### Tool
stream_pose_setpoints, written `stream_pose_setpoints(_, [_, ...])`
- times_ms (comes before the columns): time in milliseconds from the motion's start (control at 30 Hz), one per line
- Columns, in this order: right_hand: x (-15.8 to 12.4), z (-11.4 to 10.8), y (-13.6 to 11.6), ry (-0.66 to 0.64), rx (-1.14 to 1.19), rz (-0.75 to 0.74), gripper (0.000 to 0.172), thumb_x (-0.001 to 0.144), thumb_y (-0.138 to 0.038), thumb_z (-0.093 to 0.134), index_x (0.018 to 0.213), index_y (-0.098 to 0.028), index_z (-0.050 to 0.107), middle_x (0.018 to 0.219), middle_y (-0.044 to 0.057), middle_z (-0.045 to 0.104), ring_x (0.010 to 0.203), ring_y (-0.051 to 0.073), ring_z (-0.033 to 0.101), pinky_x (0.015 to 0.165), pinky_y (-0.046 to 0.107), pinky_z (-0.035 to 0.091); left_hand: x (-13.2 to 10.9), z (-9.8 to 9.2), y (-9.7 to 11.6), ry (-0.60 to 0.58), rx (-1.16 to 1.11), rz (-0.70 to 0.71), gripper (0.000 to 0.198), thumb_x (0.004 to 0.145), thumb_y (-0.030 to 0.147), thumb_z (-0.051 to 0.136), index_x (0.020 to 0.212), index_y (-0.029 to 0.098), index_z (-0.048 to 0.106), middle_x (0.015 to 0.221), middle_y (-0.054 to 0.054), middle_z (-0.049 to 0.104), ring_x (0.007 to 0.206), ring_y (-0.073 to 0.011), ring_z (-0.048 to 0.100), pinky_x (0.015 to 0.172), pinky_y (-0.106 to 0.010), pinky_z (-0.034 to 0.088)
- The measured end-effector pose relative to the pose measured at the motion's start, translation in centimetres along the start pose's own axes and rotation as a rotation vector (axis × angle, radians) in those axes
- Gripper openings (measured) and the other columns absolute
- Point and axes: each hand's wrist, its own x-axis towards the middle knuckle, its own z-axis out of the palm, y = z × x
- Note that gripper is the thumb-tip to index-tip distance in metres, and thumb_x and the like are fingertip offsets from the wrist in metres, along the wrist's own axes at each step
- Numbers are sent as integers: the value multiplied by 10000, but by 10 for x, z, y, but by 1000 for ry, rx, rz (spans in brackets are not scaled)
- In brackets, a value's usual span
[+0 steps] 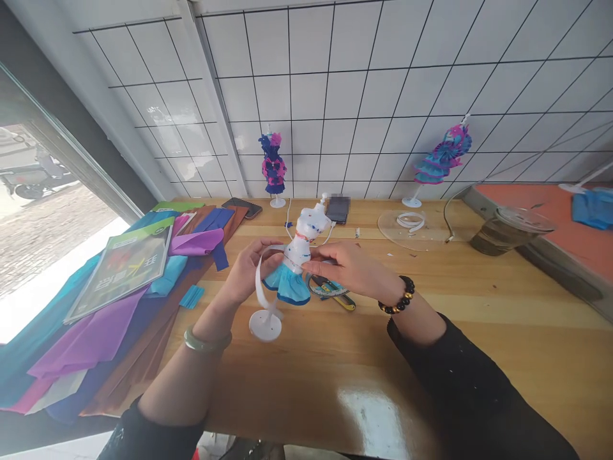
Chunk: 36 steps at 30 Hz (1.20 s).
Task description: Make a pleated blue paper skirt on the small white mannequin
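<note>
Between my hands a small white dress-form mannequin tilts to the right, its round white base low and to the left. A pleated light-blue paper skirt with a darker hem wraps its lower part. My left hand is closed around the mannequin's left side, and a white strip of tape curls down from its fingers. From the other side, my right hand pinches at the waist, just above the skirt. A tape measure roll and a yellow utility knife lie beneath the right hand.
Coloured paper sheets and a booklet pile up at left. Two dressed mannequins, one dark blue and pink, one blue and pink, stand by the tiled wall. Phones, a clear disc and a lidded cup sit behind.
</note>
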Motion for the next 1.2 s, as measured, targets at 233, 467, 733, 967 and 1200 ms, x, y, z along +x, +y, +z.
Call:
stream_pose_setpoints(233, [1, 2, 1, 60, -89, 33, 415, 864, -526, 473, 774, -165, 658, 624, -17, 568, 528, 89, 436, 502, 232, 297, 3, 1, 1, 310, 322, 8, 234, 773, 398, 612, 693, 179, 633, 678, -24, 659, 664, -165, 579, 597, -264, 434])
stream_pose_setpoints(467, [3, 4, 3, 124, -161, 124, 438, 872, -515, 448, 663, -165, 607, 540, -37, 444, 486, 82, 334, 470, 252, 236, -5, 2, 11, 387, 517, 87, 289, 805, 439, 578, 651, 197, 544, 592, 26, 522, 564, -123, 455, 536, -243, 345])
stream_pose_setpoints(733, [5, 7, 3, 192, -188, 190, 482, 859, -540, 434, 564, -167, 516, 513, -35, 370, 483, 86, 300, 456, 257, 200, -23, 19, 30, 217, 338, 500, 135, 858, 285, 547, 737, 223, 541, 720, -12, 607, 761, -178, 586, 717, -324, 454])
stream_pose_setpoints(967, [4, 8, 2, 178, -187, 180, 468, 855, -539, 431, 594, -169, 555, 526, -33, 410, 506, 94, 335, 478, 252, 227, -27, 34, 31, -83, 594, 838, 190, 754, 139, 668, 854, 239, 540, 791, -20, 662, 813, -193, 612, 730, -337, 472])
stream_pose_setpoints(1200, [5, 7, -3, 200, -215, 216, 421, 860, -494, 451, 633, -172, 599, 542, -22, 510, 517, 97, 419, 501, 247, 267, -22, 25, 19, -37, 679, 578, 410, 676, 254, 755, 967, 233, 467, 859, -16, 566, 819, -186, 561, 750, -342, 453])
